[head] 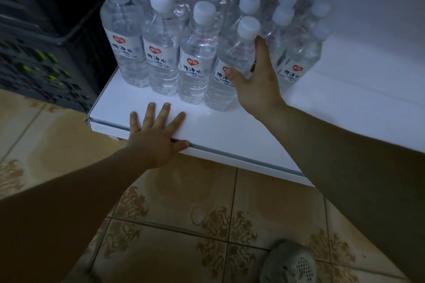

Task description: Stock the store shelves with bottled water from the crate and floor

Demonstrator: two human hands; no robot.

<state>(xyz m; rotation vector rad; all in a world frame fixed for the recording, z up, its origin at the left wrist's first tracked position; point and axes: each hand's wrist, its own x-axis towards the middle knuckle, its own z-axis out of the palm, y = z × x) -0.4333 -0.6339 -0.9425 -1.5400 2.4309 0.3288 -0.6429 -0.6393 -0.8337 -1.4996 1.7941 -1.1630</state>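
1. Nearest the camera, a grey shoe (pixel 288 262) stands on the patterned tile floor (pixel 179 209). No loose water shows on the tiles in view.
2. The left hand (pixel 156 135) lies flat on the front lip of the white shelf (pixel 241 135), fingers spread and thumb against the edge. It holds nothing and serves as a brace.
3. The right hand (pixel 255 80) holds the fourth bottle (pixel 232 64) of the front row. The thumb lies across the label and the fingers reach round the far side up to the neck. The bottle stands on the shelf, touching its left neighbour.
4. The step in hand looks like seating this bottle in line. To do it well, keep it upright, square the label to the front like the three beside it, and press it snug to the row. Let go gently so the packed bottles (pixel 161 53) behind do not topple.
5. Farther back, white-capped rows fill the shelf's left and middle. To the right they smear into blur, so the count is unclear.
6. Most right-hand fingers are hidden behind the bottle, so the grip is probably light, not firm.
7. At far left, a dark crate (pixel 34 57) is cut off by the frame, its contents unseen.
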